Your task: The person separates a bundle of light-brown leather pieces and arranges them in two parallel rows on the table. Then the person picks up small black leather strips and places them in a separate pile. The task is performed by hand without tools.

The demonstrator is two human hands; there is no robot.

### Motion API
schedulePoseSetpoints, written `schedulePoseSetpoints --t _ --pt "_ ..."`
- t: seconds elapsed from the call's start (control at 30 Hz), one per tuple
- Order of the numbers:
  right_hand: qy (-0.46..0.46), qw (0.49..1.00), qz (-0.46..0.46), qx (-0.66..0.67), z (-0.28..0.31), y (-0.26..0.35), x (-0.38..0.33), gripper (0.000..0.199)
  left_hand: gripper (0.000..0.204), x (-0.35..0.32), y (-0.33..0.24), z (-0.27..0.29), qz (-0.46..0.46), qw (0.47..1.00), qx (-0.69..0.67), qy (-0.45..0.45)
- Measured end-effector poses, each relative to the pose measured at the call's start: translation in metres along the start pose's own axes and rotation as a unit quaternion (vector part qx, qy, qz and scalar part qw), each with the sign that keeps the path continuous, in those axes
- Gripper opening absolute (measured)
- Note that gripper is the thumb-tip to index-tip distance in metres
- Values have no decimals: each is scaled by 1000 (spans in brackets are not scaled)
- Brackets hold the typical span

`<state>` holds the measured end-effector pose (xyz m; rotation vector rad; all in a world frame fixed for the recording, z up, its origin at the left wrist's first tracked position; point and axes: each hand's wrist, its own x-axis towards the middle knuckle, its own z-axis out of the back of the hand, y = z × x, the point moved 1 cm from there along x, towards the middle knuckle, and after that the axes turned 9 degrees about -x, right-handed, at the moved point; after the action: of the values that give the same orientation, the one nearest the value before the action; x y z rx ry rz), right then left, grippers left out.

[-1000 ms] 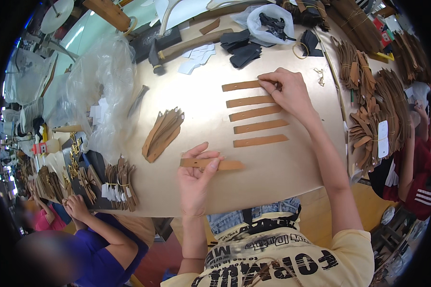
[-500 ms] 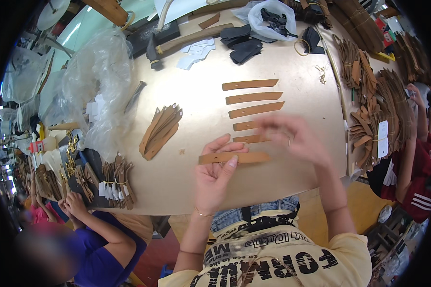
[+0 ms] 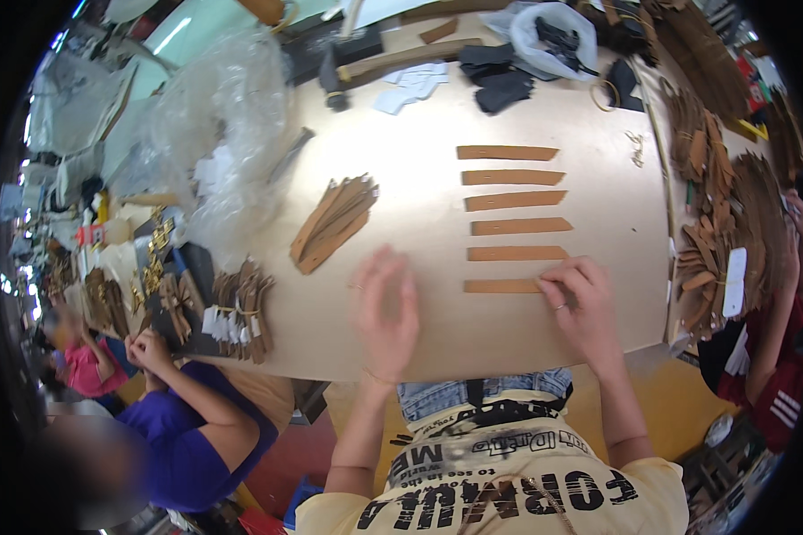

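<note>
A crowded workshop seen from above, with a large tan worktable (image 3: 419, 339) at the centre as the landmark. Six flat brown leather strips lie in a neat column on the right half of this table, one below another and parallel. The nearest strip (image 3: 501, 286) sits closest to the table's near edge; the five others (image 3: 513, 201) run away from it toward the far edge.

The person's right hand (image 3: 584, 308) rests palm down on the table at the right end of the nearest strip, fingers loosely curled, fingertips touching that end. The left hand (image 3: 389, 308) lies flat on the bare table to the left of the column, fingers straight and held close together, holding nothing; it looks slightly blurred.

Further left on the table, a loose fanned pile of brown strips (image 3: 335, 223) lies at a slant. Near the table's left edge sits a tied bundle of strips with white tags (image 3: 239, 312). A crumpled clear plastic bag (image 3: 219, 125) spreads over the far left corner. At the far edge lie dark fabric pieces (image 3: 500, 80). Beyond the right edge, stacks of brown leather pieces (image 3: 732, 223) are heaped up.

Below the table's left corner, another person in a purple shirt (image 3: 196, 437) works with bundles.
</note>
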<state>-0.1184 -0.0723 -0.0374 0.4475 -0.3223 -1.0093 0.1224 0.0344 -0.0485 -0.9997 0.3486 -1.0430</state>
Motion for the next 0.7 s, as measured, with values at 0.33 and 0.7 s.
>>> schedulePoseSetpoints --t 0.33,0.7 --pt "-90 995 20 -43 10 4 -4 12 63 87 51 61 61 963 237 110" --pt "-74 996 50 0 10 25 3 13 32 63 49 44 122 980 123 103"
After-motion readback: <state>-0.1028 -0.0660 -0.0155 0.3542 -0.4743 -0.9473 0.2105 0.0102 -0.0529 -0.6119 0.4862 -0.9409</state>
